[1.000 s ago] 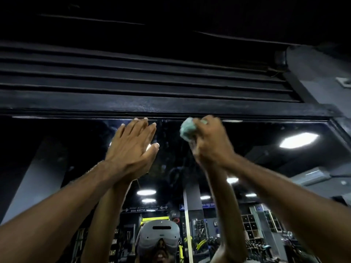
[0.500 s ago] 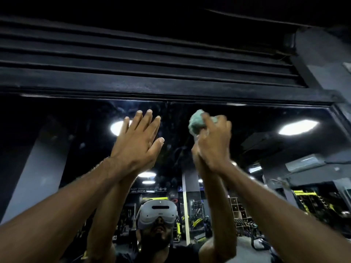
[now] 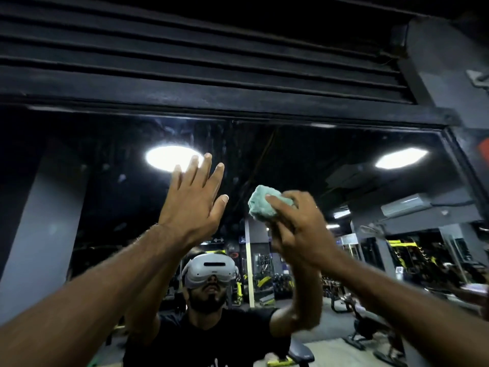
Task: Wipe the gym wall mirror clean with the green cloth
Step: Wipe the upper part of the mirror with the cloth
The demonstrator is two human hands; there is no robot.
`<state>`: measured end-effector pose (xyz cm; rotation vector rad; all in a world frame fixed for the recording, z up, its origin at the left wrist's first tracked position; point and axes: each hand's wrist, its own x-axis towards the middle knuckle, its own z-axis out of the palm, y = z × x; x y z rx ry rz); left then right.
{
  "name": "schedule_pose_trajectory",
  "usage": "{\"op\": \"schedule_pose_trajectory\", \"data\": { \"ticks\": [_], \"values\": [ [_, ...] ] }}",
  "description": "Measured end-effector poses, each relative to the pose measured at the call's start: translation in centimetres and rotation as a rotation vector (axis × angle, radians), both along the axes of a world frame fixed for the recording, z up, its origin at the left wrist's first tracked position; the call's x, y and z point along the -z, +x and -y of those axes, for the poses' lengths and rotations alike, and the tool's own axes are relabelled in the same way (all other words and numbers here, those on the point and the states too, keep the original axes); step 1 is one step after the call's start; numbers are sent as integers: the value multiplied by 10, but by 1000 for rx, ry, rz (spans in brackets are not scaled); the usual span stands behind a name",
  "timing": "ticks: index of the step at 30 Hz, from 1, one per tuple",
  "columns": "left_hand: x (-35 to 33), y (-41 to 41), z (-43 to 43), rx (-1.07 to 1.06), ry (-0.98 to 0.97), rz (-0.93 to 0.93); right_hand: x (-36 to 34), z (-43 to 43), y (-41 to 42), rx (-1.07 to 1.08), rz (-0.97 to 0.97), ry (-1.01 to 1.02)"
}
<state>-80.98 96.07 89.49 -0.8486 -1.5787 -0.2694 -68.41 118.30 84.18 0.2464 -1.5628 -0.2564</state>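
The wall mirror (image 3: 330, 165) fills the middle of the view and shows streaks near its top. A bunched green cloth (image 3: 263, 203) is pressed to the glass, gripped by my right hand (image 3: 301, 229) just right of centre. To the cloth's left, my left hand (image 3: 193, 200) lies flat on the mirror with its fingers straight and spread upward. Both arms reach up from the lower corners. The reflection shows a person in a white headset and black shirt.
A black frame bar (image 3: 238, 99) tops the mirror, with dark slats (image 3: 185, 49) above it. A grey pillar (image 3: 449, 62) stands at the upper right. Gym machines and ceiling lights show in the reflection.
Both hands have slid down the glass from the top edge. The cloth moved down with the right hand. The view tilted lower, showing more of the reflection.
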Motion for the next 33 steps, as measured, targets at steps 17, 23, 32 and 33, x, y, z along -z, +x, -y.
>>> {"op": "schedule_pose_trajectory", "data": {
  "ticks": [17, 23, 32, 33],
  "values": [
    [88, 1, -3, -29, -96, 3, 56, -4, 10, -35, -211, -590],
    [108, 8, -24, -44, -112, -26, 57, -66, 40, 80, -125, -481],
    [106, 15, -33, 12, -21, -28, 76, -55, 38, 109, -45, -430],
    [101, 15, -31, 7, -9, -34, 59, -58, 40, 98, -104, -485]
  ]
}}
